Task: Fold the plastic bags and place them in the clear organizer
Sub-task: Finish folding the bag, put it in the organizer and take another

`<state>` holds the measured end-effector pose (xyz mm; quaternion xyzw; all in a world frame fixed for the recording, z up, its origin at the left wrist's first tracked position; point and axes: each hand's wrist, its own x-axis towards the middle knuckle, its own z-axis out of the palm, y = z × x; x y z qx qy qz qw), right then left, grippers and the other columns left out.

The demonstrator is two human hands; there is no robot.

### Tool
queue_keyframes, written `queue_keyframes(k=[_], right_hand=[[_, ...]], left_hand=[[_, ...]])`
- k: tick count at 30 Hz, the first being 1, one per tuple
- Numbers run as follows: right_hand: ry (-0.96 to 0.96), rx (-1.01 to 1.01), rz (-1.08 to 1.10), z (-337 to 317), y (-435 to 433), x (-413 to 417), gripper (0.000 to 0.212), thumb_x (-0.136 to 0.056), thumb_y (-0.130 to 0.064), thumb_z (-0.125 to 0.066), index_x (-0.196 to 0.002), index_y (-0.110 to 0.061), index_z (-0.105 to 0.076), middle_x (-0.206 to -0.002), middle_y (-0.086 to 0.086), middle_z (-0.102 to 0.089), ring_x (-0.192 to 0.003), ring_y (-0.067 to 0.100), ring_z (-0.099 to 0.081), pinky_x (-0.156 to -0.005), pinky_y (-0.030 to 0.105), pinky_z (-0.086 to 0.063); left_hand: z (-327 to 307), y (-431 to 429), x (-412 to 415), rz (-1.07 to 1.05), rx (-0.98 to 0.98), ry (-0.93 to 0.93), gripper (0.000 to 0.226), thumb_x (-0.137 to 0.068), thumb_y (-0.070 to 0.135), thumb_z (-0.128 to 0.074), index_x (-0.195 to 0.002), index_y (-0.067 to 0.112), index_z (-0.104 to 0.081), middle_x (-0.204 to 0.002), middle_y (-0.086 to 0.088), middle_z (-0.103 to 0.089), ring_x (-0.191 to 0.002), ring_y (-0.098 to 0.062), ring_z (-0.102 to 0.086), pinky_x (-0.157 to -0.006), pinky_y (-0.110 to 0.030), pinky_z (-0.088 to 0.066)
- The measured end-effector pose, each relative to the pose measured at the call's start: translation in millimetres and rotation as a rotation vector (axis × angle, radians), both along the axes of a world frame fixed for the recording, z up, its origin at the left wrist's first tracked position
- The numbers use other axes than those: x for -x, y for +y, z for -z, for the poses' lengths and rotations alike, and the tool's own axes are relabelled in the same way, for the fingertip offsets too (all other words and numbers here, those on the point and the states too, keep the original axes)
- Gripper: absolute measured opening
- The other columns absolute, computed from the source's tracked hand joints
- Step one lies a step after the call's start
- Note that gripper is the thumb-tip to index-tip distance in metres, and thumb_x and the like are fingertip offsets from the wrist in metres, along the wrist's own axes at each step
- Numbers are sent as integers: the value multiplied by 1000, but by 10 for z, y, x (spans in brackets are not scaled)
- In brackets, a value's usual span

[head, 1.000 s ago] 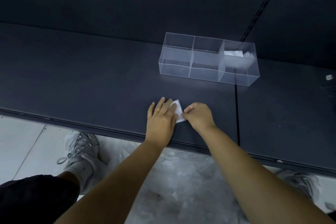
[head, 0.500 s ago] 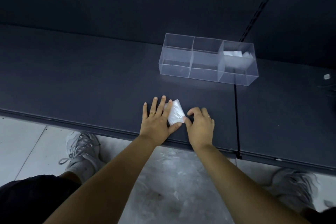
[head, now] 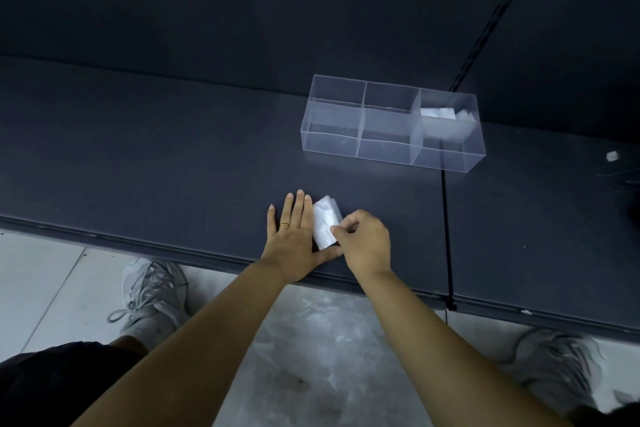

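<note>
A small folded white plastic bag (head: 325, 220) lies on the dark table (head: 173, 166) near its front edge. My left hand (head: 294, 236) lies flat beside it on the left, fingers straight, its edge and thumb against the bag. My right hand (head: 363, 239) has curled fingers and pinches the bag's right edge. Behind them stands the clear organizer (head: 391, 121) with three compartments. Folded white bags (head: 445, 113) sit in its right compartment; the left and middle ones hold nothing I can see.
A black seam (head: 446, 218) crosses the table right of my hands. A small white scrap (head: 611, 156) lies at the far right. Below the table edge, loose clear plastic bags (head: 322, 350) lie on the floor between my grey shoes (head: 152, 298).
My right hand has moved onto the bag's right edge and pinches it. My left hand's fingers have slid off the bag to its left side and closed together.
</note>
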<state>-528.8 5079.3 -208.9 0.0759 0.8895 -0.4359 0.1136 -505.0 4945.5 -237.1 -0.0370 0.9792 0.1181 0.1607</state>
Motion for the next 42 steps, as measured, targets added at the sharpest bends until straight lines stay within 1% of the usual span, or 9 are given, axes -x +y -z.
queue_keyframes(k=[5, 8, 11, 15, 23, 27, 32, 37, 42], right_hand=[[16, 225, -279, -293, 304, 137, 16, -82, -5, -68, -85, -16, -56, -73, -5, -59, -64, 6, -50, -64, 20, -46], [-66, 284, -573, -546, 566, 255, 23, -83, -6, -68, -92, -24, -56, -76, -8, -61, -69, 5, -52, -67, 14, -43], [-122, 246, -696, -736, 828, 416, 24, -84, -9, -68, -94, -28, -58, -80, -3, -64, -73, 3, -54, -70, 16, -44], [-108, 307, -463, -804, 1126, 675, 27, -85, -7, -68, -104, -25, -59, -84, 6, -64, -76, 9, -57, -76, 22, -46], [-114, 395, 96, -730, 1385, 1349, 5, -82, -15, -74, -80, -12, -70, -72, -4, -69, -61, 3, -59, -61, 12, -48], [113, 358, 287, -698, 1485, 2032, 8, -82, -15, -74, -78, -15, -68, -80, -3, -67, -71, 5, -60, -67, 13, -48], [213, 38, 415, -383, 1499, 2595, 13, -83, -22, -73, -90, -12, -71, -108, 11, -68, -94, 25, -64, -89, 36, -50], [187, -356, 397, -231, 1446, 2683, 12, -81, -25, -72, -91, -19, -69, -117, 10, -54, -101, 32, -58, -94, 38, -43], [197, -393, 357, -232, 1451, 2724, 38, -78, -17, -76, -105, -4, -55, -121, 15, -48, -102, 34, -57, -82, 42, -51]], left_hand=[[-424, -95, 153, -301, -872, -160, 127, -60, 71, -69, -152, 28, 7, -160, 8, -7, -144, -7, -10, -115, -29, -15], [-581, -33, 297, -244, -1133, -355, 124, -62, 58, -81, -152, 34, 0, -155, 6, -29, -137, -5, -33, -108, -24, -27], [-644, 158, 434, -172, -1293, -498, 87, -77, 26, -78, -148, 22, -30, -139, -8, -53, -122, -14, -55, -107, -29, -39], [-672, 488, 669, -430, -1514, -338, 47, -76, 6, -71, -122, 9, -61, -116, -16, -67, -100, -22, -67, -90, -29, -53], [-810, 897, 1329, -530, -1345, 194, 21, -83, 0, -69, -92, 19, -68, -73, 6, -71, -67, -3, -65, -64, -10, -49], [-663, 855, 1441, -241, -661, 587, 21, -91, 12, -61, -111, 18, -65, -100, 4, -66, -99, -11, -58, -89, -14, -39], [-276, 888, 1328, 175, -114, 457, 63, -97, 47, -42, -151, 20, -24, -157, -2, -25, -148, -21, -8, -118, -38, 11], [-189, 895, 1291, 230, -35, 538, 76, -85, 44, -64, -146, 11, -35, -150, -11, -38, -143, -31, -26, -118, -52, -15], [-149, 873, 1304, 253, -15, 528, 79, -86, 45, -62, -149, 11, -28, -153, -10, -32, -145, -30, -21, -118, -49, -6]])
